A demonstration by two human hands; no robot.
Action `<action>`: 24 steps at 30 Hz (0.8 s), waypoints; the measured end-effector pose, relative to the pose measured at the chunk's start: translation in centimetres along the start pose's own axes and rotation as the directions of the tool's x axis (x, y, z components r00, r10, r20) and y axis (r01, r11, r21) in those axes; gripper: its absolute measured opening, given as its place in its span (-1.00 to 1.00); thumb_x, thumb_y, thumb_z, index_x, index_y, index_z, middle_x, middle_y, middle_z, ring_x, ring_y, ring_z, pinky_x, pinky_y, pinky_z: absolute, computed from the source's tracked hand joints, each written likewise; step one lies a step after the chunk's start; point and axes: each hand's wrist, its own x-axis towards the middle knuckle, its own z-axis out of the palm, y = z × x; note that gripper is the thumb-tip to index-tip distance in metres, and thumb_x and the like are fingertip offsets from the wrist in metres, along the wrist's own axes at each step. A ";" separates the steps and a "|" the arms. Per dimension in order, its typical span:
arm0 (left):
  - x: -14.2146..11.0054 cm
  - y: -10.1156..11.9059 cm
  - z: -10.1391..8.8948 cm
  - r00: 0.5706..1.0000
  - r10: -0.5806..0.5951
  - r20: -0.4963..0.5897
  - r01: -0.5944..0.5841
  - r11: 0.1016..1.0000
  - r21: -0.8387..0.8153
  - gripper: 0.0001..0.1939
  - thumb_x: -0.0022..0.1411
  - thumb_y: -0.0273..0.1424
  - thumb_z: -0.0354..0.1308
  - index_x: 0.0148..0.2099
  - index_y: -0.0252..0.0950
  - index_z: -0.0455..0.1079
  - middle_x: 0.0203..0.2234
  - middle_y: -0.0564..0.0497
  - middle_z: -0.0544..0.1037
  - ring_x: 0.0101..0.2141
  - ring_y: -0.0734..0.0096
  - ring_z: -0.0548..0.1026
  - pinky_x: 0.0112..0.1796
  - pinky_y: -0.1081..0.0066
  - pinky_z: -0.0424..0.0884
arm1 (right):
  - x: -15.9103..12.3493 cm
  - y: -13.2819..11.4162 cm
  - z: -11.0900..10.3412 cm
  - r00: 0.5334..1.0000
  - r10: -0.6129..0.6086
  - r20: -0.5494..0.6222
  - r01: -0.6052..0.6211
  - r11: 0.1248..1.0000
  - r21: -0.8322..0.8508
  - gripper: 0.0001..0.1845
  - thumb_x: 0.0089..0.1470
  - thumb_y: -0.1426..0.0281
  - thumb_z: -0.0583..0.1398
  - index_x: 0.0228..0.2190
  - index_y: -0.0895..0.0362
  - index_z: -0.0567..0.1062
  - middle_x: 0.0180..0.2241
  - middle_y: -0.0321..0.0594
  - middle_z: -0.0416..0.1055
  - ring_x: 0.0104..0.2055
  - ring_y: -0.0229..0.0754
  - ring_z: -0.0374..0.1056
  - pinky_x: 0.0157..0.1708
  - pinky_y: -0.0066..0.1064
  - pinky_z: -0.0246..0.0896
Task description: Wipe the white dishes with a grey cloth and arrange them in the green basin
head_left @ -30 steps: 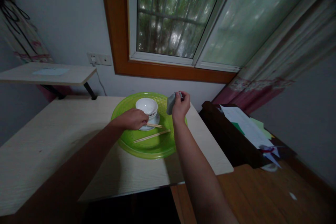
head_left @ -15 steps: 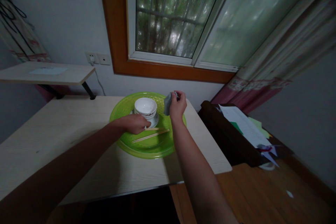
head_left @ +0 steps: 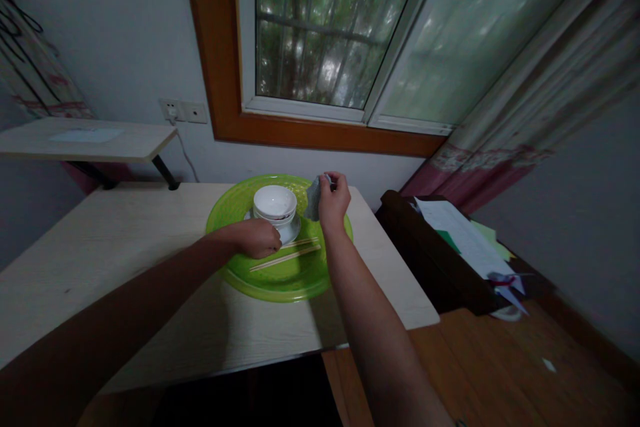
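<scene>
A round green tray (head_left: pixel 295 290) lies on the table, with white bowls (head_left: pixel 275 201) stacked on a white plate (head_left: pixel 290 235) in it. My left hand (head_left: pixel 256 239) is closed low over the tray, in front of the bowls. Pale chopsticks (head_left: pixel 303 242) come out from its fingertips, their near ends hidden by the hand. Another pair of chopsticks (head_left: pixel 285 258) rests on the tray just in front. Over the tray's right side, my right hand (head_left: pixel 334 200) pinches a small grey cloth (head_left: pixel 313 200), which hangs down to the left of the fingers.
The pale wooden table (head_left: pixel 165 233) stands against the wall beneath a window. A raised shelf (head_left: pixel 100 140) takes up its back left. To the right is a dark brown piece of furniture (head_left: pixel 435 260) with papers (head_left: pixel 460 233) on it.
The chopsticks at my left hand have tilted, their far ends now farther back. My right hand has shifted slightly left with the cloth. The whole view has moved a little.
</scene>
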 end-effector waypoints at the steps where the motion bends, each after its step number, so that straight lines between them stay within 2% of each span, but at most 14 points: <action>1: 0.0 0.0 0.1 1.000 0.007 0.010 -0.007 1.000 0.005 -0.80 0.26 -0.49 0.14 -0.35 -0.28 0.58 -0.41 -0.09 0.65 -0.45 0.33 0.50 -0.37 0.34 0.28 | 0.0 -0.1 0.0 1.000 0.000 0.002 0.000 1.000 -0.001 -0.72 0.22 0.20 0.15 -0.18 0.13 0.52 -0.20 -0.15 0.56 -0.19 -0.13 0.43 -0.07 -0.31 0.30; 5: 0.2 0.2 0.5 0.999 0.025 0.046 -0.027 0.999 0.045 -0.86 0.22 -0.38 0.26 -0.37 -0.24 0.61 -0.47 -0.10 0.64 -0.50 0.27 0.50 -0.40 0.32 0.28 | -0.1 -0.3 -0.1 1.000 0.010 0.015 -0.010 1.000 0.010 -0.73 0.21 0.21 0.16 -0.18 0.13 0.52 -0.20 -0.13 0.56 -0.19 -0.12 0.43 -0.06 -0.30 0.31; 9: 0.5 0.6 0.6 0.984 0.001 0.177 -0.024 0.992 0.125 -0.83 0.16 -0.24 0.36 -0.34 -0.25 0.64 -0.46 -0.17 0.65 -0.47 0.17 0.55 -0.38 0.28 0.34 | -0.2 -0.5 -0.1 1.000 0.009 0.024 -0.010 1.000 0.015 -0.74 0.20 0.22 0.18 -0.20 0.13 0.53 -0.21 -0.15 0.56 -0.20 -0.12 0.42 -0.07 -0.30 0.30; 13: 1.0 1.2 0.6 0.958 -0.071 0.279 0.019 0.982 0.187 -0.72 0.14 -0.18 0.37 -0.25 -0.30 0.65 -0.42 -0.25 0.65 -0.42 0.08 0.59 -0.36 0.25 0.40 | -0.2 -0.6 -0.1 0.999 0.023 0.039 -0.024 1.000 0.011 -0.74 0.19 0.23 0.18 -0.20 0.13 0.53 -0.21 -0.15 0.55 -0.20 -0.12 0.41 -0.08 -0.31 0.29; 18: 1.4 1.4 1.4 0.954 -0.123 0.274 0.083 0.984 0.155 -0.78 0.05 -0.31 0.38 -0.29 -0.36 0.65 -0.42 -0.27 0.64 -0.42 0.04 0.59 -0.41 0.25 0.41 | -0.3 -0.4 0.1 0.997 0.031 0.073 -0.033 0.999 0.032 -0.74 0.18 0.23 0.19 -0.19 0.13 0.53 -0.20 -0.15 0.56 -0.19 -0.12 0.41 -0.07 -0.31 0.28; 21: 1.4 1.4 1.9 0.948 -0.159 0.275 0.128 0.983 0.129 -0.84 0.04 -0.44 0.30 -0.30 -0.38 0.65 -0.43 -0.28 0.64 -0.44 0.08 0.59 -0.42 0.26 0.42 | -0.3 -0.3 0.2 0.997 0.020 0.076 -0.023 0.999 0.042 -0.73 0.18 0.23 0.19 -0.19 0.13 0.53 -0.20 -0.16 0.55 -0.20 -0.13 0.41 -0.08 -0.31 0.27; 24: 1.0 1.3 1.7 0.929 -0.195 0.315 0.157 0.977 0.143 -0.79 0.08 -0.48 0.22 -0.25 -0.40 0.65 -0.37 -0.31 0.65 -0.39 0.05 0.60 -0.40 0.27 0.42 | -0.3 -0.2 0.3 0.999 0.008 0.052 -0.010 0.999 0.036 -0.73 0.19 0.22 0.18 -0.19 0.13 0.53 -0.21 -0.16 0.54 -0.22 -0.14 0.39 -0.10 -0.31 0.26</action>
